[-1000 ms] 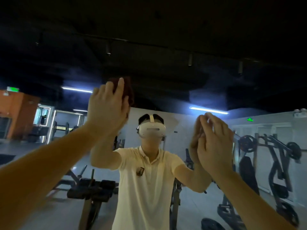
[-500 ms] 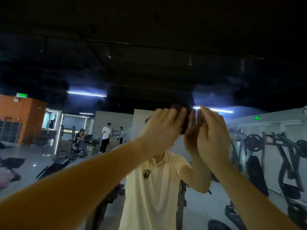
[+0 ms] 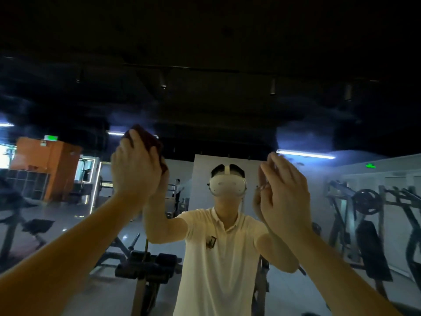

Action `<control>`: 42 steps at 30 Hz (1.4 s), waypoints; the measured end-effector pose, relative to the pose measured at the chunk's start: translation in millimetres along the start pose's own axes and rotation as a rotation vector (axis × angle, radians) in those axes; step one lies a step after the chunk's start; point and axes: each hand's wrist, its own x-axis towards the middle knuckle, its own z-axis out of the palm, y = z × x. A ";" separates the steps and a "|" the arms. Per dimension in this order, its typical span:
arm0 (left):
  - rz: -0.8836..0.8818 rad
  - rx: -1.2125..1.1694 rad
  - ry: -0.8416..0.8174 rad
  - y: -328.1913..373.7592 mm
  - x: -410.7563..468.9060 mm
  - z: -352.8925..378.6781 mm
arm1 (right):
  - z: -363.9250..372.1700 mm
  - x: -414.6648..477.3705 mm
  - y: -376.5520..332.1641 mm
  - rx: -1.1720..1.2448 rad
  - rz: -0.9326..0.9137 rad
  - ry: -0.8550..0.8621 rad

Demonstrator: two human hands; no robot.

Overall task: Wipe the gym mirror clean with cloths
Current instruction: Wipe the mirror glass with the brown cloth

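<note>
Up against the mirror (image 3: 205,115), at about ten o'clock from the reflected headset (image 3: 227,187), the left hand (image 3: 136,169) lies flat on a dark red cloth (image 3: 148,139). Its grip is spread open, fingers straight, pressing rather than clutching, and the cloth's edges stick out past the fingertips toward twelve and two o'clock. That flat hold looks chosen to put the whole palm's pressure through the fabric, which suits wiping a broad pane. The right hand (image 3: 286,195) is raised at about three o'clock from the headset, its back to the camera and its fingers loosely bent. Its reflection sits just beside it, so it is touching the glass or nearly so — but whether this grip has a second cloth, or anything at all, under it I cannot tell. At that height it may be steadying the body or working its own patch. A bluish haze hangs around the reflected strip light (image 3: 305,154) at one to two o'clock; if that is smearing, the job is unfinished. As for containers, no bucket, spray bottle or basket shows, so nothing in view holds water or spare cloths. Reflected around the person's white shirt (image 3: 218,258) are a weight bench (image 3: 145,267) at seven o'clock and a plate-loaded machine (image 3: 366,201) at three o'clock.
</note>
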 end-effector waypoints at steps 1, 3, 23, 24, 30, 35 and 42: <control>0.051 -0.029 0.004 21.7 -4.9 3.8 | -3.4 -2.0 3.4 0.021 -0.016 -0.010; 0.144 -0.082 0.005 67.2 -17.1 10.6 | -12.9 -8.8 18.0 0.012 -0.054 -0.015; 0.657 0.059 -0.010 177.1 -102.1 31.7 | -64.5 -63.6 169.2 -0.259 0.170 -0.085; 0.580 0.067 0.009 162.1 -90.1 28.5 | -62.6 -66.0 170.0 -0.265 0.157 -0.088; 0.286 -0.103 -0.005 226.8 -111.5 47.2 | -63.4 -85.8 181.7 -0.265 0.019 -0.154; 0.572 -0.112 0.004 307.8 -189.6 66.9 | -67.1 -90.7 203.4 -0.193 -0.075 -0.191; 0.896 0.143 0.003 250.5 -191.5 46.2 | -73.7 -137.4 191.9 -0.218 -0.012 -0.259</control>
